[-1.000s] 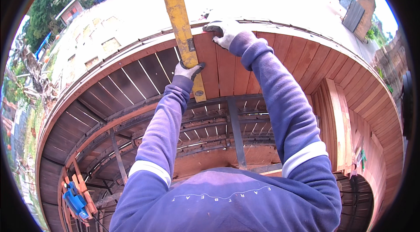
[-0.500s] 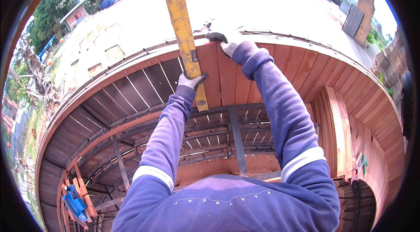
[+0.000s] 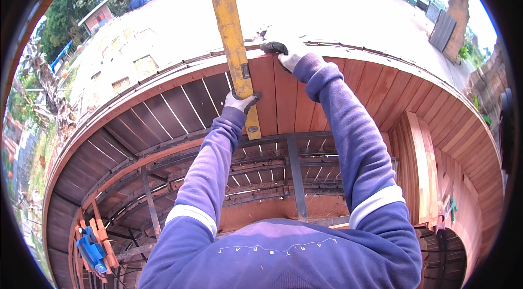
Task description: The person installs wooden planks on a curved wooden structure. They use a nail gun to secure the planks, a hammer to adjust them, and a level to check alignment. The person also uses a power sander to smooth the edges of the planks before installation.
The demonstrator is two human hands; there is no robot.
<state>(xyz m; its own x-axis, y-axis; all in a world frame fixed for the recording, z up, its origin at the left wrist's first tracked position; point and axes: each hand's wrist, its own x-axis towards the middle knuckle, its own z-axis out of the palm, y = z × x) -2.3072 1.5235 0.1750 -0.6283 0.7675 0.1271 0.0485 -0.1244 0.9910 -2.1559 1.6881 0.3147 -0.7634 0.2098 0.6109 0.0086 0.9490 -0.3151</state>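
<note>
A worn yellow spirit level stands lengthwise over a curved run of reddish wooden boards, its far end reaching past the top edge. My gloved left hand is closed round its lower part, thumb on one side and fingers on the other. My right hand, in a grey and black glove, is bent over the top edge of the boards, to the right of the level. Its fingers are curled, with a small bit of red just below them; what they grip, if anything, is hidden.
Dark, gapped slats continue to the left. Metal framing with an upright post lies below. A blue power tool rests at lower left, stacked planks stand at right, and a green clamp-like item hangs beyond them.
The whole view has shifted slightly. Both hands and the level keep the same places against the boards.
</note>
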